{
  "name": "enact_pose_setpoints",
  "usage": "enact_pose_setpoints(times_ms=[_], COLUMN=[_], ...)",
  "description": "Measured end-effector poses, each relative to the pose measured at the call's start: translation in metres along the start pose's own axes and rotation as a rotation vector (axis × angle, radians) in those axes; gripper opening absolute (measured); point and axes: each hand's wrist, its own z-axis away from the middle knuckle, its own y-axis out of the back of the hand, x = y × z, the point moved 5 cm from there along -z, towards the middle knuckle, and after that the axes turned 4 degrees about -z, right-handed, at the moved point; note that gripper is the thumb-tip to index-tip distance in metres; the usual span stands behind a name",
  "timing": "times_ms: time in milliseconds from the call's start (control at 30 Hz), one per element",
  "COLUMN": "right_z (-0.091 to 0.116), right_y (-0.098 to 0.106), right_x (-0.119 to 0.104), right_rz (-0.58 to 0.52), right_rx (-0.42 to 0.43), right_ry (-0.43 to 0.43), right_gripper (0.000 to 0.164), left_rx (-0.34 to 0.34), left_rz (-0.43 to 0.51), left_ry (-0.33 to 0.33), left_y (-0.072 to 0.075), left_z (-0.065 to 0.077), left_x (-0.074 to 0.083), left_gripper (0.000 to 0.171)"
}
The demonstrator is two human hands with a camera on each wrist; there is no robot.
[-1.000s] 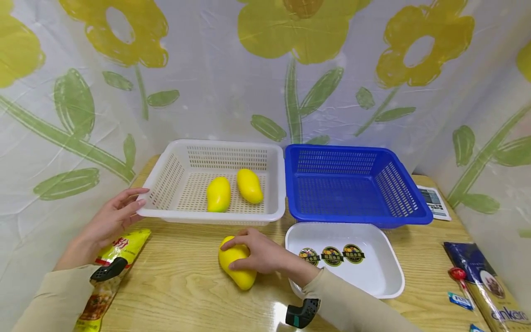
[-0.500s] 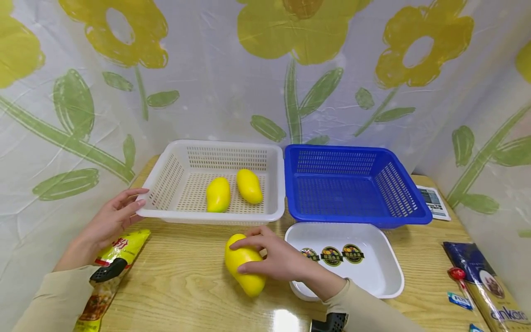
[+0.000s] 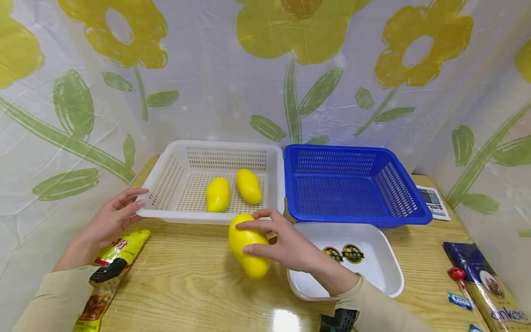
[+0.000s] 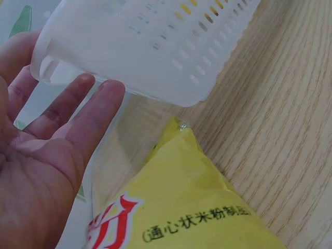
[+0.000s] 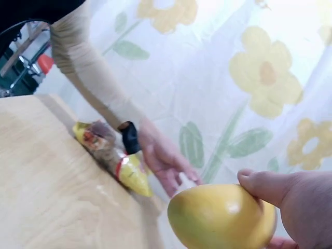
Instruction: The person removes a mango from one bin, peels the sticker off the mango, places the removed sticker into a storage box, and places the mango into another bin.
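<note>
In the head view, my right hand (image 3: 286, 244) grips a yellow mango (image 3: 241, 240) from its right side. The mango hangs tilted above the table, just in front of the white basket (image 3: 178, 215). Two more mangoes, one on the left (image 3: 218, 194) and one on the right (image 3: 249, 186), lie inside that basket. My left hand (image 3: 109, 221) holds the basket's front left corner by the rim. In the left wrist view, its fingers (image 4: 101, 111) touch the basket wall (image 4: 129, 62). The right wrist view shows the held mango (image 5: 218, 215) close up under my thumb.
A blue basket (image 3: 336, 216) stands right of the white one. In front of it sits a white tray (image 3: 373, 276) with round stickers on its bottom. A yellow food bag (image 3: 120, 249) lies under my left forearm. At right are a blue-and-gold bag (image 3: 493, 281) and a red spoon (image 3: 457, 274).
The right hand has lifted the mango off the table, first shifting it right and toward me, then raising it toward the white basket. The left hand has stayed at the basket corner.
</note>
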Motion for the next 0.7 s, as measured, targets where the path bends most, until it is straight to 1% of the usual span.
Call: enact_pose_setpoints(times_ms=[100,233,400,567,700], right_z=[-0.01,-0.028,-0.054,-0.077,-0.096], right_y=[0.009,0.021,0.034,0.038,0.037], right_x=[-0.004,-0.004,0.0,0.007,0.011], right_rz=[0.005,0.016,0.034,0.032,0.075], right_rx=[0.054,0.134,0.193,0.201,0.184], right_ry=[-0.002,-0.054,-0.095,-0.124,-0.099], right_gripper=[0.04,0.039,0.039,0.04,0.041], left_rx=[0.01,0.01,0.007,0.013,0.011], left_rz=[-0.011,-0.011,-0.012,-0.026,-0.013], left_ry=[0.008,0.012,0.02,0.025,0.015], left_y=[-0.001,-0.002,-0.002,-0.002,-0.002], left_z=[0.001,0.002,0.003,0.001,0.0], left_x=[0.001,0.002,0.001,0.001,0.002], left_gripper=[0.034,0.034,0.035,0.035,0.034])
